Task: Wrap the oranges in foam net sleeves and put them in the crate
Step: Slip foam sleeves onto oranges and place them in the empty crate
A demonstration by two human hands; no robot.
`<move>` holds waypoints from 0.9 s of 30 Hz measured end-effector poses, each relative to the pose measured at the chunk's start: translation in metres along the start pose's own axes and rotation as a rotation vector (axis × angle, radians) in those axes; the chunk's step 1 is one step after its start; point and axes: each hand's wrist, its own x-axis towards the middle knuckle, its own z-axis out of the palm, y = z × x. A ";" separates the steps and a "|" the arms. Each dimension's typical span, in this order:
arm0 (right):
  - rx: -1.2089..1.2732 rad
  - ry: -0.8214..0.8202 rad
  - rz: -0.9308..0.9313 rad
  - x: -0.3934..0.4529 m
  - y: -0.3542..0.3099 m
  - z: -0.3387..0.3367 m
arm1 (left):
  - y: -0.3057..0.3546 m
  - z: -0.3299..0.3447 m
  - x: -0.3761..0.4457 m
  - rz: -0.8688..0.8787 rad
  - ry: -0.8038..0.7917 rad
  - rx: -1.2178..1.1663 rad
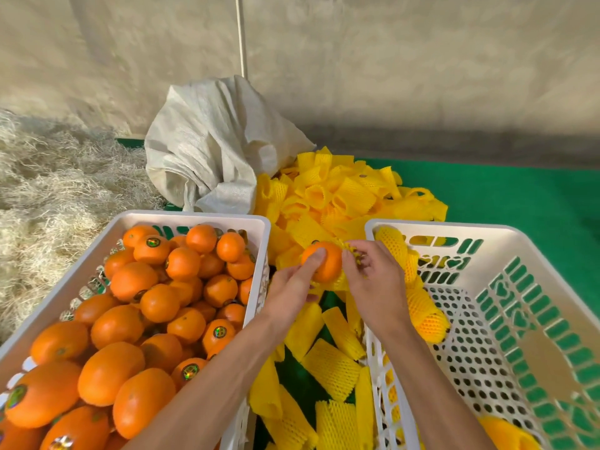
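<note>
My left hand (293,289) grips an orange (326,259) between the two crates, its fingers lying over the fruit's front. My right hand (370,276) pinches the stretched edge of a yellow foam net sleeve (352,251) against the orange's right side; part of the sleeve shows under the fruit. The white crate on the left (207,217) is full of bare oranges (130,319), some with stickers. Inside the white perforated crate on the right (526,306) lie wrapped oranges (423,315) along its left wall, and one more in its near corner.
A heap of loose yellow foam sleeves (341,193) lies behind and between the crates on green matting (519,196). A crumpled white sack (211,151) stands behind the left crate. Pale straw-like shavings (48,177) cover the ground at left.
</note>
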 end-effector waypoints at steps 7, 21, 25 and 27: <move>-0.104 -0.213 0.060 -0.002 -0.002 0.008 | 0.011 -0.012 0.007 -0.070 0.086 -0.436; 0.069 0.103 0.089 -0.006 -0.010 0.006 | -0.001 0.005 -0.004 0.295 0.191 0.421; -0.158 -0.105 -0.257 -0.014 -0.018 0.011 | -0.001 0.001 -0.003 0.280 0.206 0.396; -0.182 -0.166 -0.324 -0.016 -0.021 0.015 | -0.003 -0.003 0.001 0.237 0.231 0.385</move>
